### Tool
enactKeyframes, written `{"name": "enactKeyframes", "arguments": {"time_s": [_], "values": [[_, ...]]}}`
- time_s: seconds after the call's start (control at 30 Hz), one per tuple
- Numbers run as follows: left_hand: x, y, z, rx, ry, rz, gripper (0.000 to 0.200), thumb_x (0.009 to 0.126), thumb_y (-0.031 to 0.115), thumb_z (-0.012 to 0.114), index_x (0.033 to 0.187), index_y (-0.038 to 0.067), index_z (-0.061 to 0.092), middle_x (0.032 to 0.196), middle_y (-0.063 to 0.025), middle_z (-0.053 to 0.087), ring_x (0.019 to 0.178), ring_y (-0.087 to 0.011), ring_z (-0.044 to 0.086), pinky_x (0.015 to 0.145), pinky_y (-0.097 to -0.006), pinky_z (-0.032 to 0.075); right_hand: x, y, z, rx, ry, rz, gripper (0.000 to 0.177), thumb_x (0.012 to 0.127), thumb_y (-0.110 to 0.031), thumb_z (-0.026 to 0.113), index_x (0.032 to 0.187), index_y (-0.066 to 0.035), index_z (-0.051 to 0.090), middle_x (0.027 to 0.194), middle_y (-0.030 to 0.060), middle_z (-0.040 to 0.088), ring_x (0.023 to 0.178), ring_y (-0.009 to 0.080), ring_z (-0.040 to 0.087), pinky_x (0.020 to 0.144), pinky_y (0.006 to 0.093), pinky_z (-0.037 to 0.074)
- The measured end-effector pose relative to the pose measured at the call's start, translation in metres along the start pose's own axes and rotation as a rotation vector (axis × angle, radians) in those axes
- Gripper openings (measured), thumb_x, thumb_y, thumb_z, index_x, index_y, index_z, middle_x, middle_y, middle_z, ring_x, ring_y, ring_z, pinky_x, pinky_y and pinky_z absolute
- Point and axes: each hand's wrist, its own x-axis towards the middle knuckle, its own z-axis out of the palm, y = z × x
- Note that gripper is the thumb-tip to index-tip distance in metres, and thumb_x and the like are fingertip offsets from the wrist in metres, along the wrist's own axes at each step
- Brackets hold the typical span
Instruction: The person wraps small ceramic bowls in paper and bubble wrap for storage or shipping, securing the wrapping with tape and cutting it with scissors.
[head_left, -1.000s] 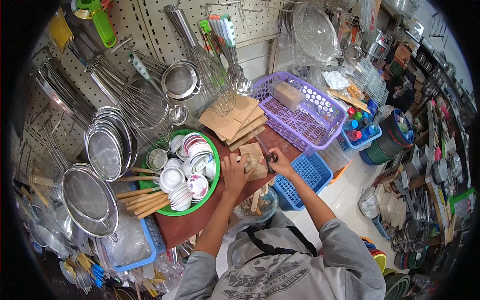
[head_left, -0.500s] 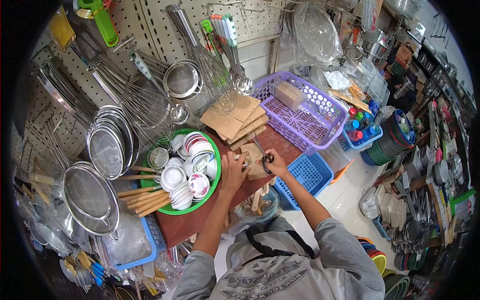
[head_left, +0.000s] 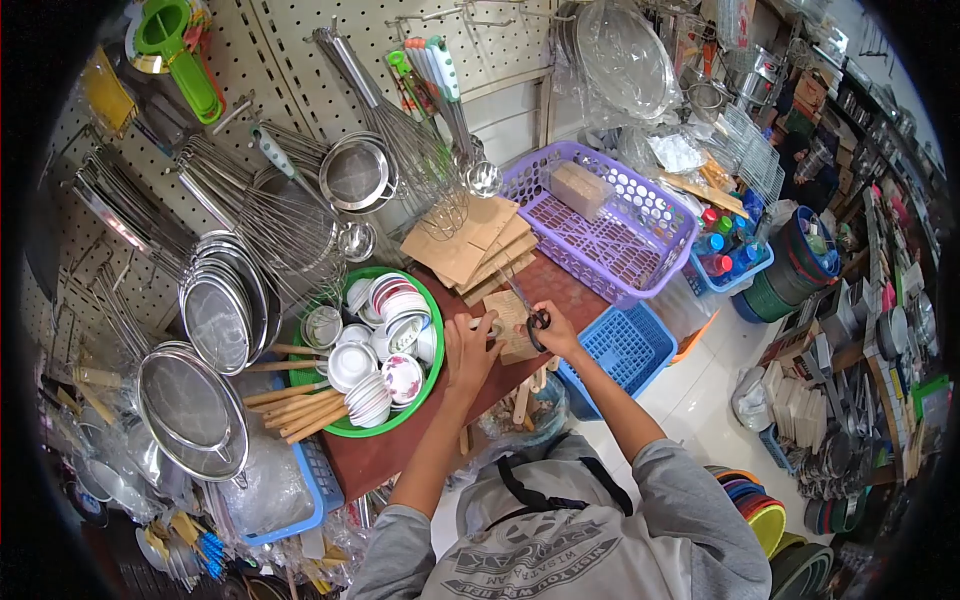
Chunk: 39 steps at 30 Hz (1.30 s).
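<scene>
My right hand (head_left: 556, 328) is closed round the dark handles of a pair of scissors (head_left: 522, 295), whose blades point up and away over a small brown cardboard piece (head_left: 512, 325). At the left edge of that cardboard, my left hand (head_left: 470, 350) holds a small roll of tape (head_left: 496, 328) with its fingers. Both hands are above the red-brown tabletop (head_left: 565, 285). Just beyond them lies a stack of brown cardboard sheets (head_left: 470, 240).
Left of my hands is a green basket (head_left: 436, 375) of small bowls and wooden-handled tools. A purple basket (head_left: 640, 290) and a blue basket (head_left: 625, 350) stand to the right. Whisks (head_left: 400, 130) and strainers (head_left: 195, 400) hang from the pegboard (head_left: 290, 50).
The camera view has shifted slightly. Both hands stay in nearly the same place over the cardboard, with the scissors still in the right hand.
</scene>
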Motion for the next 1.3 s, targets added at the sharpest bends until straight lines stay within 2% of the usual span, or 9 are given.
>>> {"name": "enactKeyframes", "arguments": {"time_s": [0.27,0.47,0.57,0.67,0.77,0.87,0.9,1.13,1.3], "values": [[0.001,-0.002,-0.005,0.010,-0.013,0.028,0.057,0.070,0.021,0.086,0.120,0.014,0.060,0.102,-0.0129,0.046,0.095,-0.0321,0.047,0.082,-0.0439,0.041,-0.004,-0.009,-0.003,0.039,-0.021,0.044,0.055,0.073,-0.041,0.089,0.102,-0.012,0.052,0.074,-0.0034,0.054,0.065,0.0065,0.049,0.058,0.0247,0.043],[0.000,-0.003,-0.007,0.006,-0.039,0.019,0.057,0.069,0.022,0.086,0.118,0.014,0.057,0.102,-0.0131,0.046,0.097,-0.0325,0.048,0.083,-0.0440,0.042,0.011,0.029,0.006,0.072,0.001,-0.073,0.056,0.074,-0.048,0.087,0.101,-0.013,0.051,0.072,-0.0049,0.049,0.066,0.0065,0.045,0.059,0.0226,0.038],[0.000,-0.003,-0.004,0.022,-0.044,0.000,0.058,0.068,0.023,0.086,0.118,0.013,0.057,0.103,-0.0133,0.046,0.098,-0.0327,0.048,0.083,-0.0442,0.042,-0.015,0.000,-0.009,-0.095,0.044,-0.005,0.052,0.079,-0.050,0.082,0.100,-0.014,0.052,0.072,-0.0057,0.048,0.065,0.0055,0.045,0.058,0.0217,0.037],[-0.002,-0.003,-0.002,0.016,0.009,0.026,0.058,0.068,0.023,0.086,0.116,0.010,0.056,0.105,-0.0133,0.047,0.099,-0.0326,0.049,0.083,-0.0441,0.041,-0.023,0.014,-0.020,-0.019,-0.040,0.035,0.049,0.086,-0.057,0.073,0.101,-0.014,0.053,0.073,-0.0049,0.050,0.066,0.0062,0.051,0.056,0.0216,0.038],[-0.002,-0.003,-0.004,0.025,0.020,0.033,0.057,0.069,0.025,0.085,0.113,0.007,0.055,0.105,-0.0134,0.047,0.099,-0.0322,0.048,0.084,-0.0438,0.040,-0.059,-0.038,-0.047,0.151,-0.354,0.223,0.059,0.085,-0.067,0.066,0.102,-0.011,0.054,0.080,0.0033,0.058,0.071,0.0130,0.062,0.057,0.0304,0.053],[-0.001,-0.007,0.001,-0.006,0.007,0.028,0.059,0.067,0.026,0.087,0.112,0.006,0.054,0.106,-0.0142,0.046,0.097,-0.0332,0.047,0.084,-0.0443,0.040,-0.074,-0.048,-0.057,0.177,-0.511,0.228,0.063,0.089,-0.070,0.057,0.104,-0.009,0.054,0.081,0.0045,0.057,0.074,0.0145,0.067,0.055,0.0346,0.060],[-0.001,-0.007,0.001,0.020,0.010,0.039,0.060,0.067,0.025,0.087,0.113,0.007,0.053,0.105,-0.0139,0.046,0.097,-0.0331,0.048,0.084,-0.0440,0.040,-0.078,-0.053,-0.060,0.146,-0.545,0.220,0.067,0.089,-0.072,0.053,0.105,-0.007,0.055,0.080,0.0063,0.057,0.075,0.0168,0.068,0.061,0.0366,0.063],[0.000,-0.009,0.002,0.009,0.012,0.033,0.060,0.065,0.023,0.088,0.112,0.008,0.053,0.104,-0.0126,0.046,0.097,-0.0323,0.048,0.082,-0.0435,0.040,-0.094,-0.064,-0.075,0.208,-0.804,0.352,0.069,0.087,-0.072,0.056,0.103,-0.005,0.057,0.081,0.0110,0.060,0.081,0.0216,0.070,0.063,0.0393,0.064],[-0.001,-0.008,0.002,-0.010,0.010,0.033,0.062,0.065,0.022,0.088,0.114,0.008,0.053,0.104,-0.0126,0.046,0.097,-0.0324,0.048,0.083,-0.0435,0.040,-0.103,-0.056,-0.066,0.155,-0.789,0.406,0.070,0.087,-0.072,0.056,0.103,-0.004,0.056,0.076,0.0102,0.059,0.081,0.0222,0.070,0.066,0.0392,0.064]]}}
